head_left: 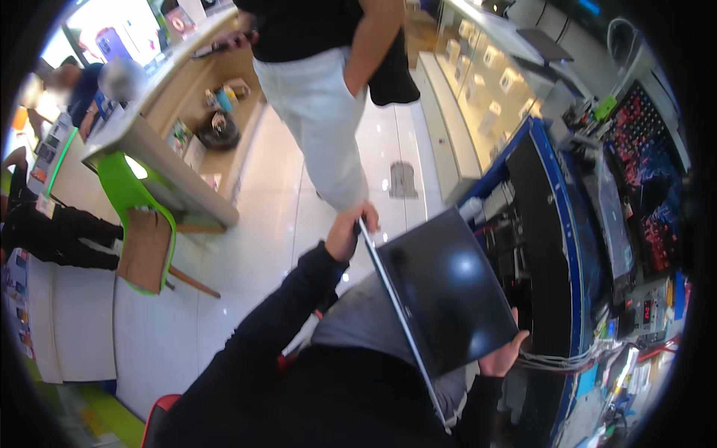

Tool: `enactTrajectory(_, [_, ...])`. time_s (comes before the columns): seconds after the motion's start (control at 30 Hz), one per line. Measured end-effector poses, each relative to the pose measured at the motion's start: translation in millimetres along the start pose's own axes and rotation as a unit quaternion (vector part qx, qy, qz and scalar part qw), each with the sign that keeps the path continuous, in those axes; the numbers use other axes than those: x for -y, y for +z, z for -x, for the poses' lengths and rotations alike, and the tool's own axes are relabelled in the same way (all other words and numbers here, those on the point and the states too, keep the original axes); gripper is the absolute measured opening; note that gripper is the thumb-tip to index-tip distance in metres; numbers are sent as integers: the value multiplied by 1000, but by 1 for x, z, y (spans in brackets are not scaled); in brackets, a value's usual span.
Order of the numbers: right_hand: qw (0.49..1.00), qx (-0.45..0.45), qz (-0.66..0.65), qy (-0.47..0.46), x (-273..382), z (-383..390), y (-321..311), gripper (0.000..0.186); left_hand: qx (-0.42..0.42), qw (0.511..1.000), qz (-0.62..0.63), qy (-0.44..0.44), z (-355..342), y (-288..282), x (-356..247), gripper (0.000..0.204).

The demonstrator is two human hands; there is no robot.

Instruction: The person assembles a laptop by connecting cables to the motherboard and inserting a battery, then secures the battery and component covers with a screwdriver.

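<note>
two hands hold one dark laptop (444, 295) tilted above the lap, beside the blue-edged tabletop (556, 224). left hand (349, 230) has fingers clamped on its top corner; right hand (505, 352) grips the lower edge.

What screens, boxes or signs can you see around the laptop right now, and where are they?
Laptop: closed, dark glossy slab, held tilted by left hand and right hand.
Small boxes: white, in rows inside the glass display case, upper right.
Small display: red lit digits, on the workbench at right.
Poster: bright, purple shape, upper left, blurred.
</note>
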State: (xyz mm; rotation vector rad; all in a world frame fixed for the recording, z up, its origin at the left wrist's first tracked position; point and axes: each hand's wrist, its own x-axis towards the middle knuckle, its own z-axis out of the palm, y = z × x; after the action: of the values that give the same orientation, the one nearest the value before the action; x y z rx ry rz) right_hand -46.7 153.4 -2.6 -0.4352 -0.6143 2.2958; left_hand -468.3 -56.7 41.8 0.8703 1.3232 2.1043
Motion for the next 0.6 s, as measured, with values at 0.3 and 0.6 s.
enactTrajectory(0.3, [1000,-4,2,14,2,4,-2,75,10,999,7,-44,2,5,-7,56])
enactTrajectory(0.6, [999,17,-29,21,0,5,-3,74,0,999,9,-39,1,9,-12,54])
